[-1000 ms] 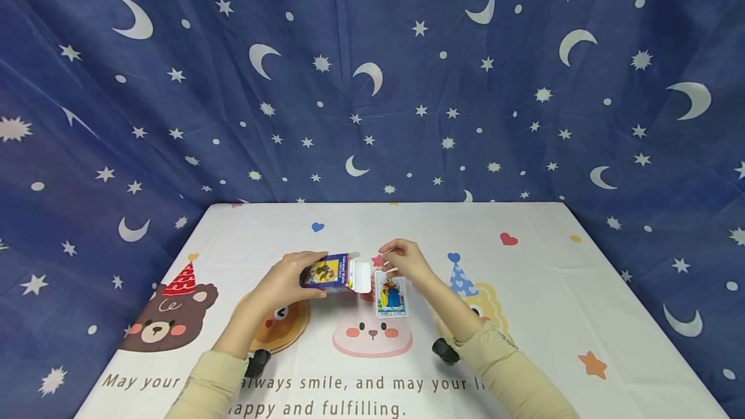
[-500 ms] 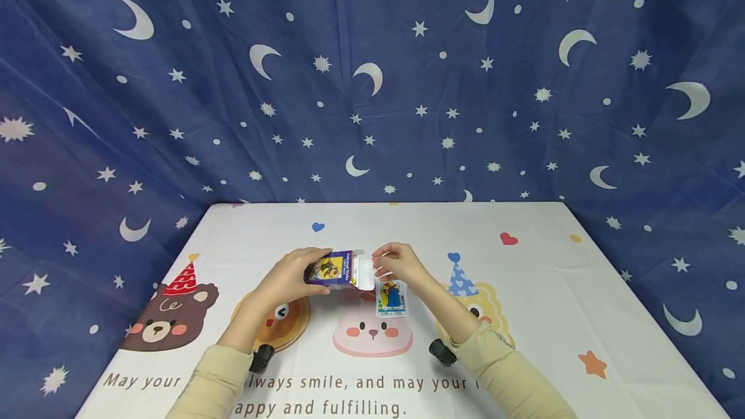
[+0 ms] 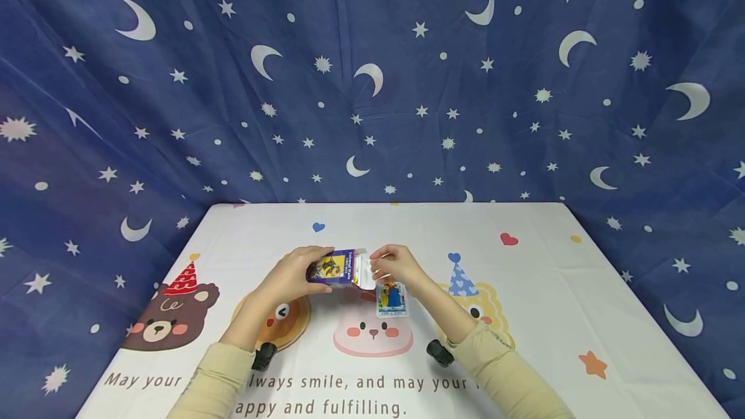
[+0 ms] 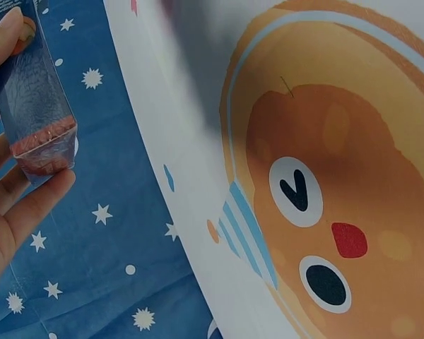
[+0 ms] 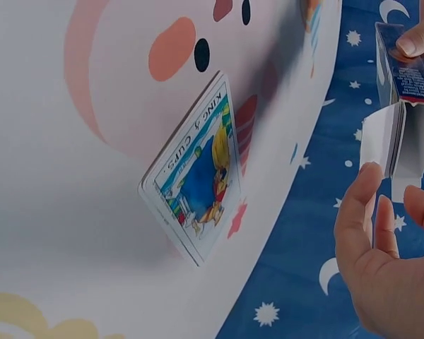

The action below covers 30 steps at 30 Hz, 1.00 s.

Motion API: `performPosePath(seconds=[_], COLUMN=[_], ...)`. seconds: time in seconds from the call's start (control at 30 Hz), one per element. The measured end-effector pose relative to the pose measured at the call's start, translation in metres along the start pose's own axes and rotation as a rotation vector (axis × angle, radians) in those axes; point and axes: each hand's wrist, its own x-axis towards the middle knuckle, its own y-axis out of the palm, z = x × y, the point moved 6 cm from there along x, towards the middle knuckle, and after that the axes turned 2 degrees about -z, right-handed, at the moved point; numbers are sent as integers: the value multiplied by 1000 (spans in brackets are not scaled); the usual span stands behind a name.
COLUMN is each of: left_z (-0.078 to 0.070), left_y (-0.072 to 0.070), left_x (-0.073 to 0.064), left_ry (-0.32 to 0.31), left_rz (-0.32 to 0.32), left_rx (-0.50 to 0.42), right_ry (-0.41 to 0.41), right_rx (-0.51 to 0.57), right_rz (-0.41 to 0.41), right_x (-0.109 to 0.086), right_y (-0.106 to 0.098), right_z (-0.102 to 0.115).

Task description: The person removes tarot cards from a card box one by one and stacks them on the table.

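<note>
My left hand (image 3: 293, 275) grips a blue and yellow tarot card box (image 3: 333, 267) from its closed end, thumb on the near side. The box is raised over the table, its open end pointing right. A white flap (image 5: 379, 134) sticks out of that mouth, with thin pale layers beside it. My right hand (image 3: 399, 266) is at the open end; one fingertip touches the flap and the other fingers stand apart, loosely bent. Under the right hand lies a small stack of tarot cards (image 5: 201, 173), the King of Cups face up on top.
A white tablecloth (image 3: 524, 290) with printed cartoon animals and lettering covers the table. Behind it hangs a dark blue curtain (image 3: 419, 70) with moons and stars. Black wrist-camera mounts (image 3: 440, 353) sit under both forearms.
My right hand has moved left and slightly down to the box's open end, from a spot just above the card stack. The left hand has shifted the box slightly right and up.
</note>
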Motion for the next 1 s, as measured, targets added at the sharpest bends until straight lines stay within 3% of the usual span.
performPosePath(seconds=[0.47,0.8,1.0], left_z=[-1,1,2], left_y=[2,4,6], left_x=[1,3,3], left_ry=[1,14,24], left_rz=[1,-7,0], left_rx=[-11,-32,-24], right_ry=[1,-27,5], right_rx=[4,-58,-68], right_rz=[66,71,73], right_x=[-1,-1,0], right_y=[14,19,20], right_z=[-1,-4,-10])
